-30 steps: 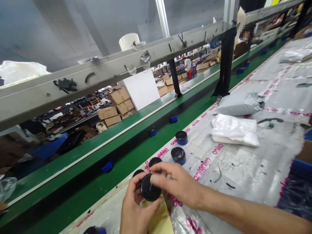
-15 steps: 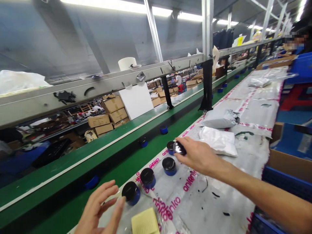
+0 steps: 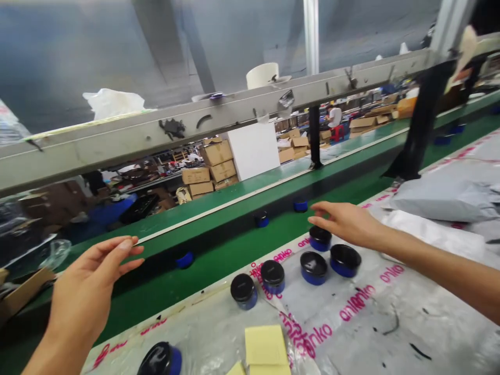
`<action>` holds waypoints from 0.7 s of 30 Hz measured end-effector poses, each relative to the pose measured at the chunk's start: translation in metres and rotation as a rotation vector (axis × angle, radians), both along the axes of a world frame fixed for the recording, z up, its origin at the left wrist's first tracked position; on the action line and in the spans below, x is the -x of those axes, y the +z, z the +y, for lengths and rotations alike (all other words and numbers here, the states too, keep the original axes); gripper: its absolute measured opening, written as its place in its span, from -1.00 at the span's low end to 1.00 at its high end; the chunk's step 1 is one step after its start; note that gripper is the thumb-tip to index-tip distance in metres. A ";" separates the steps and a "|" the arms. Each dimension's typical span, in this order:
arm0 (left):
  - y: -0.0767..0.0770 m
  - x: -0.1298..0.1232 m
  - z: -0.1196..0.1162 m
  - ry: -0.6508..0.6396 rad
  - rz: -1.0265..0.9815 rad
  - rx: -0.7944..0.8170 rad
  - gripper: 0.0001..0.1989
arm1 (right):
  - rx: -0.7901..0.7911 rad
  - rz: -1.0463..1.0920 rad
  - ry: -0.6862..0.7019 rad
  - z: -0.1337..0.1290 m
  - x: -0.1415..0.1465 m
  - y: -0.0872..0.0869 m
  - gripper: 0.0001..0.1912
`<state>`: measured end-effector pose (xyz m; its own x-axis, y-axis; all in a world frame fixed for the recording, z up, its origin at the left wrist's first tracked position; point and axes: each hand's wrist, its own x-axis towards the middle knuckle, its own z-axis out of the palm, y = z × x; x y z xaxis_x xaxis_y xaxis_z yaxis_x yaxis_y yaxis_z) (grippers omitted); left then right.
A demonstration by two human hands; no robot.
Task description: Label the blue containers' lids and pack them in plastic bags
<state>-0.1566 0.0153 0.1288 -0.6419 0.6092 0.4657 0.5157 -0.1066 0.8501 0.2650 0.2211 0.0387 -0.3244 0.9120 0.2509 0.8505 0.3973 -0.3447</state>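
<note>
Green conveyor (image 3: 219,255): runs slantwise across the view behind the worktop, with a pale strip along it.
Worktop (image 3: 344,333): covered in pale plastic sheeting printed with pink "anko" lettering.
Shelf rail (image 3: 234,114): crosses above the conveyor; a white roll (image 3: 261,76) sits on it.
White board (image 3: 253,151): stands upright beyond the conveyor, next to stacked cardboard boxes (image 3: 221,161).
Bags: a grey bag (image 3: 441,200) lies at the right of the worktop, and a white packet (image 3: 425,232) nearer, partly behind the right forearm.
Left hand (image 3: 88,276): raised at the left in front of the conveyor, thumb and forefinger brought together at the tips, other fingers loosely curled; whether this grip has anything thin in it, I cannot tell.
Right hand (image 3: 347,221): over the farthest tin, thumb and fingers slightly parted, nothing seen in the grip; whether it touches the lid, I cannot tell.
Black-lidded blue tins (image 3: 314,267): six on the worktop, five in a loose group along its conveyor side and one at the lower left, cut by the frame.
Yellow sheets (image 3: 266,345): on the worktop, nearer than the group of tins.
Blue pieces (image 3: 184,259): spaced along the conveyor, some far off at right.
Black scraps (image 3: 421,351): scattered on the sheeting.
</note>
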 end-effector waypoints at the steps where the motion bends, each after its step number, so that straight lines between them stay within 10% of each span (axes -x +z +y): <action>1: 0.001 0.008 0.005 0.011 -0.033 0.003 -0.69 | -0.004 -0.018 0.057 0.016 0.020 0.004 -0.41; 7: -0.014 0.034 0.020 -0.047 -0.028 0.181 -0.55 | 0.024 -0.213 0.259 0.090 0.161 -0.009 -0.16; 11: -0.032 0.037 0.016 -0.152 0.045 0.304 -0.55 | 0.084 -0.243 0.322 0.099 0.201 -0.026 -0.35; 16: -0.066 0.019 0.005 -0.225 0.146 0.347 -0.67 | 0.104 -0.204 0.309 0.074 0.217 -0.021 -0.60; 21: -0.090 -0.008 0.008 -0.302 0.247 0.316 -0.05 | 0.164 0.153 0.610 -0.022 0.273 0.009 -0.43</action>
<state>-0.1482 0.0230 0.0384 -0.3093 0.8865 0.3441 0.6913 -0.0389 0.7215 -0.0081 0.1991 0.0477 -0.7680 0.6057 0.2080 0.4254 0.7253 -0.5412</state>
